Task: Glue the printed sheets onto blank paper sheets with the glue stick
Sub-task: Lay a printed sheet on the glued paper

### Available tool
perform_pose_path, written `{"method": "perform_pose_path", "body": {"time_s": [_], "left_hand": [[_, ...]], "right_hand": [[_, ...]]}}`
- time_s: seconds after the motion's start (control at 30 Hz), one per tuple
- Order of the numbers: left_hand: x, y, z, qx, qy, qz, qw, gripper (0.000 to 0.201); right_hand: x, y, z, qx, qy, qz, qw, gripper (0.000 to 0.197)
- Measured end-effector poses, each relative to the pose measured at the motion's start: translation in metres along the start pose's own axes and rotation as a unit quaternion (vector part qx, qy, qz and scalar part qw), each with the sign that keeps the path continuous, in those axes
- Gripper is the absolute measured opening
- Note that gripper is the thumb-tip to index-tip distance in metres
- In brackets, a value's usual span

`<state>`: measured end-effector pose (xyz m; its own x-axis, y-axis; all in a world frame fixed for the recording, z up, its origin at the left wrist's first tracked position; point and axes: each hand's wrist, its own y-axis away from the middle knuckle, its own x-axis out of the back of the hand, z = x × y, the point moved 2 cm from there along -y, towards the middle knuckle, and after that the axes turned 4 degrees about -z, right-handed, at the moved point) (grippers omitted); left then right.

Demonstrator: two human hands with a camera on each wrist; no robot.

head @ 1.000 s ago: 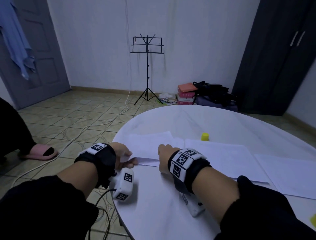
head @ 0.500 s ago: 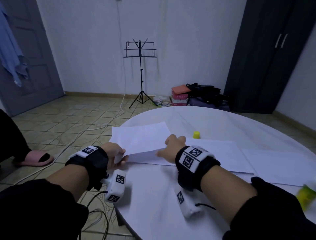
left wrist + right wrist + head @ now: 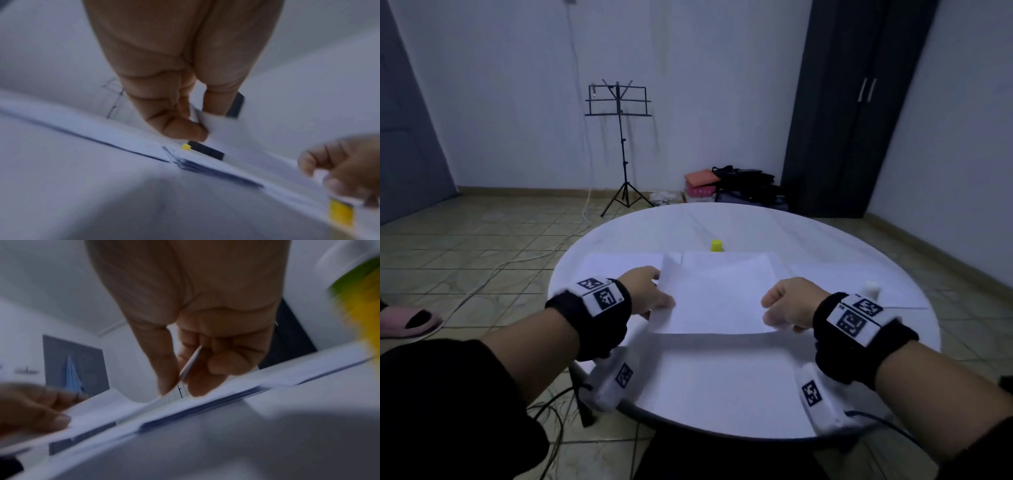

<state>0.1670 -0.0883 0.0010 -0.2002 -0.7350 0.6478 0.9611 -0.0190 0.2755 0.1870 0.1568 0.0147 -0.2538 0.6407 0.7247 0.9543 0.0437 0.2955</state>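
A white sheet (image 3: 717, 301) is showing plain and unprinted on its upper face over the white round table (image 3: 722, 387). A yellow cap (image 3: 716, 245) is glowing bright behind it. Black wristbands (image 3: 599, 318) are carrying white tags with black square-code patterns. A pink slipper (image 3: 404, 320) is lying on beige floor tiles (image 3: 482, 246).

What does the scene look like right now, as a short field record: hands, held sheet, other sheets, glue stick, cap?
left hand: pinches the left edge of the held sheet
right hand: pinches the right edge of the same sheet
held sheet: white side up, raised above the sheets on the table
sheets on table: lying flat in a row beyond the hands
yellow cap: upright beyond the sheets
glue stick: uncapped, white tip up, behind the right wrist
table: round, white
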Motion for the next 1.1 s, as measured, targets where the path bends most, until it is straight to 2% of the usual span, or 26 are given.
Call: {"method": "perform_pose_path", "body": {"time_s": [0.07,0.1,0.13,0.2,0.3,0.4,0.47,0.53,0.7,0.77,0.83,0.87,0.97,1.1], "left_hand": [[-0.019,0.007,0.014,-0.043,-0.099,-0.011,0.994,0.093],[-0.030,0.010,0.020,-0.056,-0.139,-0.021,0.989,0.103],[-0.040,0.012,0.025,-0.064,-0.173,-0.033,0.982,0.104],[-0.055,0.011,0.031,-0.069,-0.214,-0.057,0.973,0.089],[-0.068,0.008,0.039,-0.047,-0.260,-0.084,0.961,0.064],[-0.074,0.007,0.042,-0.022,-0.323,-0.102,0.940,0.065],[-0.074,0.007,0.044,-0.025,-0.364,-0.096,0.926,0.067],[-0.073,0.005,0.044,-0.032,-0.398,-0.091,0.912,0.066],[-0.070,0.001,0.043,-0.024,-0.416,-0.104,0.903,0.064],[-0.070,-0.002,0.041,-0.029,-0.419,-0.115,0.900,0.065],[-0.069,-0.005,0.039,-0.033,-0.416,-0.120,0.901,0.066],[-0.069,-0.006,0.038,-0.036,-0.417,-0.119,0.900,0.066],[-0.068,-0.006,0.036,-0.042,-0.424,-0.114,0.898,0.066],[-0.067,-0.004,0.034,-0.038,-0.429,-0.102,0.897,0.059]], "right_hand": [[0.006,0.013,0.018,-0.009,0.067,-0.023,0.997,0.014],[0.007,0.017,0.026,-0.018,0.099,-0.030,0.994,0.015],[0.009,0.020,0.032,-0.025,0.132,-0.034,0.990,0.018],[0.011,0.018,0.041,-0.036,0.188,-0.044,0.981,0.030],[0.015,0.012,0.053,-0.044,0.233,-0.048,0.970,0.030],[0.021,0.013,0.061,-0.025,0.253,-0.044,0.966,0.011],[0.026,0.015,0.070,-0.030,0.238,-0.040,0.970,0.018],[0.032,0.016,0.082,-0.051,0.226,-0.049,0.972,0.004],[0.059,0.013,0.114,-0.154,0.210,-0.003,0.965,0.025],[0.067,0.013,0.120,-0.160,0.155,0.006,0.975,0.033],[0.071,0.012,0.121,-0.161,0.066,0.019,0.985,0.054],[0.072,0.011,0.120,-0.154,0.038,0.019,0.987,0.055],[0.070,0.001,0.109,-0.106,0.064,0.030,0.992,0.016],[0.056,-0.010,0.078,-0.032,0.077,0.028,0.996,0.015]]}}
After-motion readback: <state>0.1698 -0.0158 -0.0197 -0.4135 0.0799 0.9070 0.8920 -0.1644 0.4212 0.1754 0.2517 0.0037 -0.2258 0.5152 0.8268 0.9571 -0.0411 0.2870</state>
